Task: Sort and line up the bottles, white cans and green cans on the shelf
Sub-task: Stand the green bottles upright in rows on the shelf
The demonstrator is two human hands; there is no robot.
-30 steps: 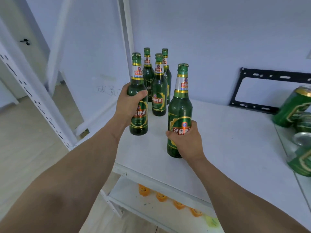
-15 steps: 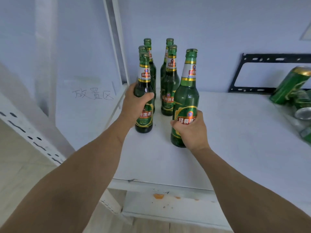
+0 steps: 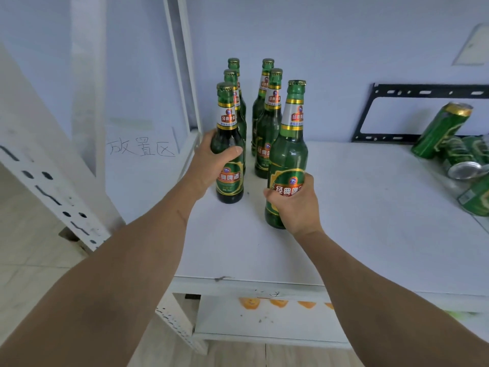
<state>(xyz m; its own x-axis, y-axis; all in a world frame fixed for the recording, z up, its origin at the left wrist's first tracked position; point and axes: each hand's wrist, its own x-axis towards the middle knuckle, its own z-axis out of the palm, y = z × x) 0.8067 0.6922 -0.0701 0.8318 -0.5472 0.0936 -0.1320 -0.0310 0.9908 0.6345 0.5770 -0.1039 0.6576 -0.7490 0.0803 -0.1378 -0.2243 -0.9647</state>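
The left hand (image 3: 211, 161) is wrapped around the middle of a green bottle (image 3: 229, 154), holding it tight. This bottle stands at the front of the left row, and two more bottles (image 3: 234, 75) stand in a line right behind it. To do this well, the hand should slide the bottle straight, so it sits just in front of the one behind and does not bump it.

The right hand (image 3: 295, 205) holds another green bottle (image 3: 288, 154) low down, around its big label. Two bottles (image 3: 268, 123) stand behind this hand too. This bottle looks further forward than the left one, so it should be pushed back gently, kept standing up.

Far to the right of that hand, green cans (image 3: 455, 144) lie in a messy pile on the white shelf (image 3: 370, 221), not sorted yet.
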